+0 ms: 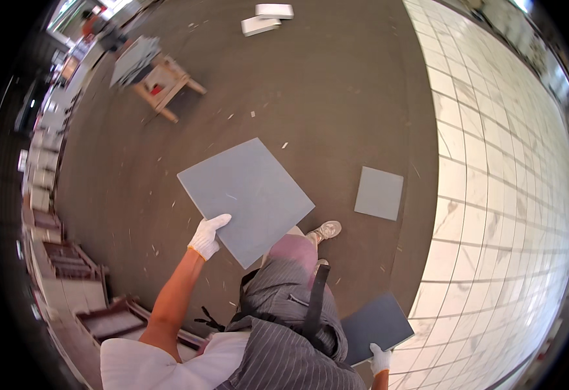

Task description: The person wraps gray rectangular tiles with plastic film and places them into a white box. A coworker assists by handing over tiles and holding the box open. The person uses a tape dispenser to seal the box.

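On the brown floor (pixel 336 97), a grey square panel (pixel 380 194) is laid near the right edge, two white blocks (pixel 261 26) toward the far edge, and a wooden stand (pixel 171 81) toward the far-left corner.

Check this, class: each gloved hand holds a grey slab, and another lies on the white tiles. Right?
No: the head view shows that other slab lying on the brown floor, not on the white tiles. The left hand and right hand each hold a slab.

Diffuse moderate light, washed-out brightness at the upper left, pale glare on glossy white marble-look floor tiles (pixel 464 250) toward the right, duller brown floor (pixel 310 97), softly blurred wooden stand (pixel 175 83), bowed fisheye edges, black corners
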`<state>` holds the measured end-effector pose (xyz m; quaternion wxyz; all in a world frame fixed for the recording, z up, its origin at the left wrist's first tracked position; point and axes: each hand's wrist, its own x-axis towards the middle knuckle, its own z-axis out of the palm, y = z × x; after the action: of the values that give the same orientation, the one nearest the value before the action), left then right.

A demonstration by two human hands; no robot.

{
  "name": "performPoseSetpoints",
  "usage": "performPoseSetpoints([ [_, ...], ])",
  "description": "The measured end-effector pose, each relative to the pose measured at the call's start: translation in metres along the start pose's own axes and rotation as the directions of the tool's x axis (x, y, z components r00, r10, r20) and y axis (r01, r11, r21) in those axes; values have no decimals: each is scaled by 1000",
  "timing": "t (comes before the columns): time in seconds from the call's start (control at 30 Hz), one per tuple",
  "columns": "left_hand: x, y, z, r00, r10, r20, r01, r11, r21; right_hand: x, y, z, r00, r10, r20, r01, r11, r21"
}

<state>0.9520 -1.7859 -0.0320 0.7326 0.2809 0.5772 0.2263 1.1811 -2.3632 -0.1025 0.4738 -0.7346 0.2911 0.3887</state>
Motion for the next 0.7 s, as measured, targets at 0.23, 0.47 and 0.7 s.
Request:
performPoseSetpoints([
  [0.23, -69, -15, -164, 952, 60, -300, -135, 962, -236, 13, -17, 29, 992, -13, 126, 15, 1000, -20],
  [0.47, -82, -23, -299, 878, 87, -470, -305, 860, -410, 50, -64, 132, 992, 49, 120, -42, 997, -61],
  [0.7, -60, 35, -418, 758, -48, -650, -338, 825, -454, 14, -123, 377, 977, -82, 199, 77, 996, 32],
])
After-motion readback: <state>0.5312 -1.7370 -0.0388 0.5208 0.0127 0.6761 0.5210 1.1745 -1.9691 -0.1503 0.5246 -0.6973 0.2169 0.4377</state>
